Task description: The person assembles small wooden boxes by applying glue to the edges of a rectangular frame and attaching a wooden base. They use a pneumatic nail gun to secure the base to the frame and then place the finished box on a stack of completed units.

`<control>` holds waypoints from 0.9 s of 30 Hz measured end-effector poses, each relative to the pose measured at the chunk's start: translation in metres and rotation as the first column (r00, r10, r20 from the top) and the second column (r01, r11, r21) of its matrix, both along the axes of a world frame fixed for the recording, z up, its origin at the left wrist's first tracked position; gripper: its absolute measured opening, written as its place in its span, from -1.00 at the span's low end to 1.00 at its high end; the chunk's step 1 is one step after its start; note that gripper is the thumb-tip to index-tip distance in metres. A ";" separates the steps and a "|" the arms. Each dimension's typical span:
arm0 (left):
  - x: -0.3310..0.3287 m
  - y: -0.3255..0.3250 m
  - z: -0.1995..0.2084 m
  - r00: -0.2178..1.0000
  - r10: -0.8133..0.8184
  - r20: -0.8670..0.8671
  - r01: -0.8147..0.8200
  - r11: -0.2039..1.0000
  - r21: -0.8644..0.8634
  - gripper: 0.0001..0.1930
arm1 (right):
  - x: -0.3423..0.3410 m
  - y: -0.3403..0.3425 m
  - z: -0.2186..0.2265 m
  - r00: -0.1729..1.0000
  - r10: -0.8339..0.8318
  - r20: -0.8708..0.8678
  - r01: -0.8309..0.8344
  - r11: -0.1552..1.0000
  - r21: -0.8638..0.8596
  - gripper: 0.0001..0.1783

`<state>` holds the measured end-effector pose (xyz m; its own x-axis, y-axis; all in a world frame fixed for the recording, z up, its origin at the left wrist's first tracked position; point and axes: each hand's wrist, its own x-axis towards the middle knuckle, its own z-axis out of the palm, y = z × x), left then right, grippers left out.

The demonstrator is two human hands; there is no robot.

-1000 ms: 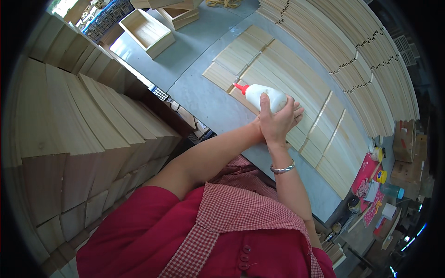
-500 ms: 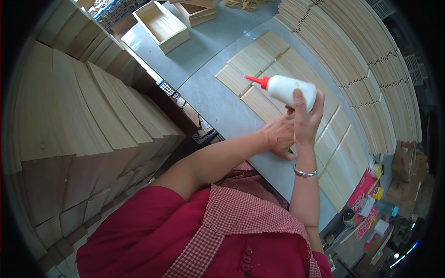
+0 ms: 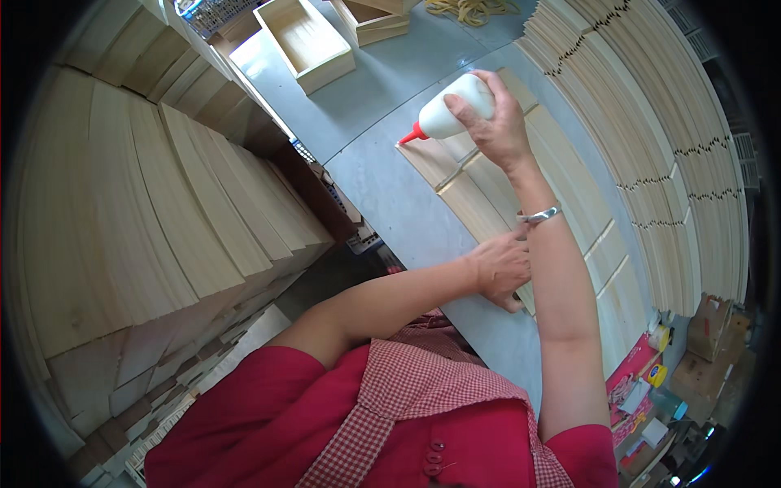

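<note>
My right hand (image 3: 498, 122), a silver bangle at its wrist, is wrapped round a white squeeze bottle of glue (image 3: 457, 106). The bottle is tilted, its red nozzle pointing down and left at the left corner of several flat, pale wooden boards (image 3: 561, 163). White glue shows at the nozzle's tip. Grooves run across the boards, which lie side by side on the grey tabletop (image 3: 423, 220). My left hand (image 3: 500, 268) rests on the boards' near edge, thumb apart from the fingers. The right forearm passes beside its fingertips and partly hides them.
Tall stacks of wooden boards (image 3: 146, 187) stand at the left. More thin boards (image 3: 651, 106) are piled along the far right. An open wooden box (image 3: 305, 45) sits at the back, near tan bands (image 3: 472, 10). Jars and a teal-lidded container (image 3: 669, 404) are at the lower right.
My right hand has carried the glue bottle left and away from me, tipping its nozzle down to the boards' corner. My left hand stays on the near edge.
</note>
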<state>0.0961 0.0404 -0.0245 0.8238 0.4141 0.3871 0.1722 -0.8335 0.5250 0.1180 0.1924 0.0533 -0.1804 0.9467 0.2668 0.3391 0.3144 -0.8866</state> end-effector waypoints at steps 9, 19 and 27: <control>-0.006 0.007 0.017 0.993 -0.037 -0.114 0.042 0.998 0.043 -0.21 | 0.002 0.030 0.019 0.975 0.133 0.179 -0.139 0.990 0.022 -0.38; -0.002 0.004 0.015 0.993 0.002 -0.122 0.011 0.994 0.112 -0.13 | 0.027 0.050 0.021 0.989 0.024 0.149 -0.035 0.997 0.073 -0.40; -0.002 0.004 0.017 0.990 -0.003 -0.139 0.014 0.997 0.077 -0.08 | 0.030 0.068 0.019 0.972 0.038 0.231 -0.050 0.998 0.048 -0.36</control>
<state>0.0937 0.0447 -0.0075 0.8752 0.3796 0.2997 0.2311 -0.8726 0.4303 0.1483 0.2609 0.0721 -0.2837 0.9222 0.2628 0.5170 0.3779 -0.7680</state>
